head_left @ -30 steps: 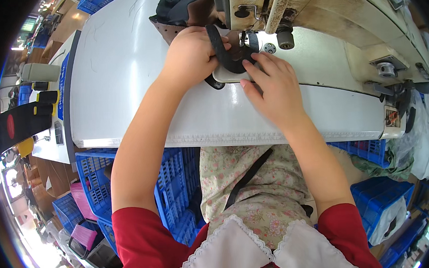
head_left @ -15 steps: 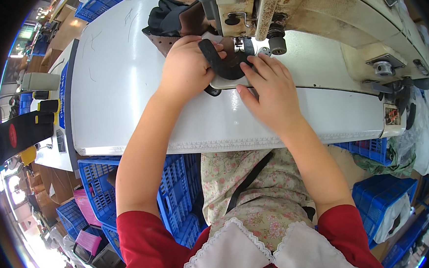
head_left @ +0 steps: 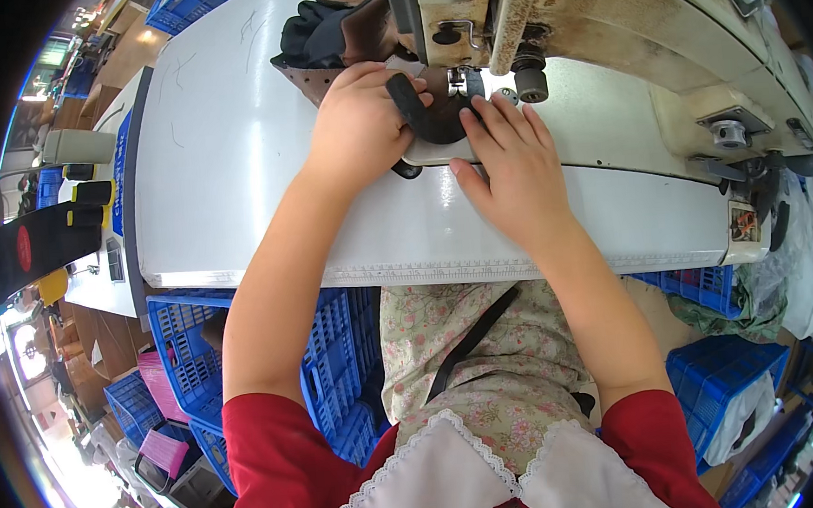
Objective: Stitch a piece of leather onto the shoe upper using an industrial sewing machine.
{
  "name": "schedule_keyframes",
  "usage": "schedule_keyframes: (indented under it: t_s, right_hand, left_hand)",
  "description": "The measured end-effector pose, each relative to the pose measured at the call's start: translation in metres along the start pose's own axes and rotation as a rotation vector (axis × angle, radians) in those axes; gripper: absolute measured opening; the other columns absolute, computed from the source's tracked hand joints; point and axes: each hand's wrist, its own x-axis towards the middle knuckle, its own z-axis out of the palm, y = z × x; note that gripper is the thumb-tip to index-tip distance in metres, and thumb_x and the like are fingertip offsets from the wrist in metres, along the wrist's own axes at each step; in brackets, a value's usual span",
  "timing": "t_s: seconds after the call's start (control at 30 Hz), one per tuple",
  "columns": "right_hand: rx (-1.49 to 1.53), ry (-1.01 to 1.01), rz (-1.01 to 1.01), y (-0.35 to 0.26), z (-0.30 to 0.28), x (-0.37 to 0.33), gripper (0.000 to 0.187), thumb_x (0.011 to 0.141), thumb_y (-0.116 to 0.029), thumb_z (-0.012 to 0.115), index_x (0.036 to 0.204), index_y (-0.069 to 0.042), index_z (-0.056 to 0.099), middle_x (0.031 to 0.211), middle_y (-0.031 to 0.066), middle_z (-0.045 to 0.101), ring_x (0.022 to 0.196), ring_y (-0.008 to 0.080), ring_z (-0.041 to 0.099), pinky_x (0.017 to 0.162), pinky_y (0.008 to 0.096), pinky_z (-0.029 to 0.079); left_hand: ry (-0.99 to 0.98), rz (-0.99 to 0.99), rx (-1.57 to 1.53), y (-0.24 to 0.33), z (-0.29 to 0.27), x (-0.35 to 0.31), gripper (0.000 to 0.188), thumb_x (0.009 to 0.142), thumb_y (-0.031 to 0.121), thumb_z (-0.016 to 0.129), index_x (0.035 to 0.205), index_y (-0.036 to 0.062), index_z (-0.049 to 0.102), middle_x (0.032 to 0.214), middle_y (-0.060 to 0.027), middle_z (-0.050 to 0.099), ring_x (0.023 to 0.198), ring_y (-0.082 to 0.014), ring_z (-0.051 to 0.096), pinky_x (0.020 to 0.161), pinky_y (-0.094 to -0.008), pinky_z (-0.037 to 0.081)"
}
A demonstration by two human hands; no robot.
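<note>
A brown leather piece (head_left: 308, 80) with small punched holes and bunched black lining (head_left: 311, 36) lies left of the sewing machine's needle area. My left hand (head_left: 359, 122) has its fingers curled round the leather at its near edge. A thick black strip (head_left: 438, 129), curved like a U, sits on the work under the metal presser foot (head_left: 457, 83); its left end crosses over my left fingertips. My right hand (head_left: 515, 154) rests with fingers stretched out, their tips on or beside the strip's right side. The needle's tip is too small to make out.
The worn cream sewing machine (head_left: 640, 39) spans the upper right, its head close above my fingers. A ruler strip (head_left: 426, 273) runs along the white table's (head_left: 207, 192) front edge. Blue crates (head_left: 190, 360) stand below at left, and another blue crate (head_left: 717, 384) at right.
The black curved strip and leather have shifted slightly away from me and to the right under the presser foot. My left hand has moved a little with them; my right hand stays nearly in place.
</note>
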Motion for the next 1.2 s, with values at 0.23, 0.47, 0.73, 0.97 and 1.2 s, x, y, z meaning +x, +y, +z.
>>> schedule_keyframes:
  t_s: [0.23,0.47,0.73,0.97,1.2]
  right_hand:
    - [0.058,0.007,-0.001,0.001,-0.005,0.0,0.04,0.082,-0.027,0.068,0.115,-0.004,0.067,0.123,0.0135,0.062,0.12,0.0313,0.052,0.109,0.0474,0.034]
    - [0.038,0.003,-0.008,0.001,-0.002,0.002,0.038,0.083,-0.026,0.067,0.114,-0.004,0.067,0.123,0.0121,0.063,0.121,0.0309,0.052,0.109,0.0481,0.033]
    - [-0.001,-0.013,0.02,-0.001,-0.001,0.0,0.044,0.084,-0.028,0.066,0.121,-0.004,0.063,0.127,0.0142,0.06,0.125,0.0313,0.049,0.112,0.0514,0.028]
    - [0.085,0.018,0.012,0.003,0.0,0.001,0.044,0.08,-0.028,0.069,0.115,-0.002,0.066,0.121,0.011,0.062,0.122,0.0293,0.05,0.11,0.0506,0.028]
    - [0.004,0.031,0.05,-0.001,0.0,0.001,0.045,0.079,-0.029,0.07,0.114,0.0,0.066,0.123,0.0106,0.062,0.125,0.0284,0.049,0.11,0.0529,0.026]
  left_hand:
    - [0.032,0.011,0.049,0.001,0.002,-0.001,0.036,0.063,0.006,0.073,0.099,0.0123,0.073,0.109,-0.0013,0.072,0.107,-0.0202,0.065,0.1,-0.0399,0.047]
    - [0.023,-0.001,0.086,0.001,0.004,0.0,0.037,0.063,0.007,0.074,0.1,0.0127,0.073,0.108,0.0002,0.071,0.107,-0.0193,0.064,0.098,-0.0395,0.047]
    - [0.059,-0.058,0.15,0.011,0.008,-0.003,0.036,0.064,0.008,0.073,0.1,0.0127,0.073,0.109,0.001,0.071,0.105,-0.0197,0.064,0.097,-0.0398,0.047]
    - [0.06,-0.071,0.159,0.018,0.01,-0.002,0.039,0.064,0.008,0.073,0.102,0.0125,0.071,0.111,-0.0001,0.071,0.106,-0.0198,0.063,0.097,-0.0392,0.046]
    - [0.056,-0.089,0.236,0.027,0.013,0.001,0.039,0.063,0.008,0.073,0.102,0.0119,0.071,0.11,-0.0014,0.071,0.105,-0.0195,0.063,0.095,-0.0392,0.046]
